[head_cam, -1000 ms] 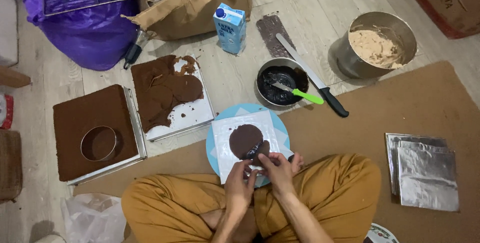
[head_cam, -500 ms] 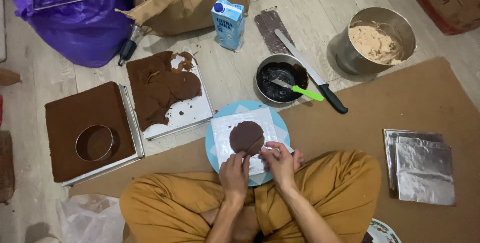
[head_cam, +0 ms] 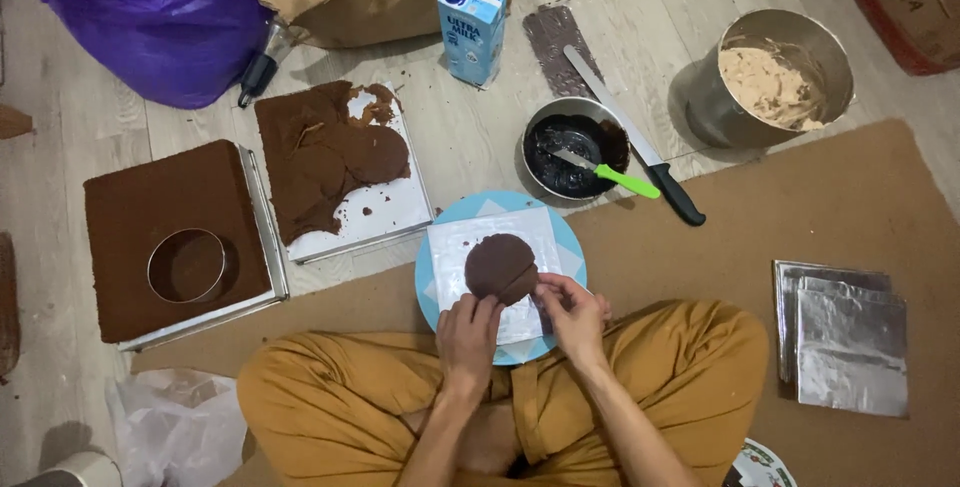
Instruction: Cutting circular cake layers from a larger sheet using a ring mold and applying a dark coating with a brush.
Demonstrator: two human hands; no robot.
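Note:
A round brown cake disc point(head_cam: 500, 267) lies on a white paper square point(head_cam: 495, 247) on a light-blue round board point(head_cam: 565, 237) right in front of my crossed legs. My left hand point(head_cam: 468, 332) rests on the paper's near edge, fingertips touching the disc's lower left side. My right hand point(head_cam: 570, 312) pinches the disc's lower right edge with thumb and fingers. The disc shows a crack line near that edge.
Left: a square cake slab with a metal ring cutter point(head_cam: 187, 265), and a white board of cake scraps point(head_cam: 335, 162). Behind: milk carton point(head_cam: 470, 27), bowl of dark glaze with green-handled spatula point(head_cam: 575, 157), long knife point(head_cam: 640, 142), pot of cream point(head_cam: 775, 77). Right: foil boards point(head_cam: 845, 332).
My hands drew back from above the disc to its near edge. The small dark thing held over the disc a second ago is gone from view.

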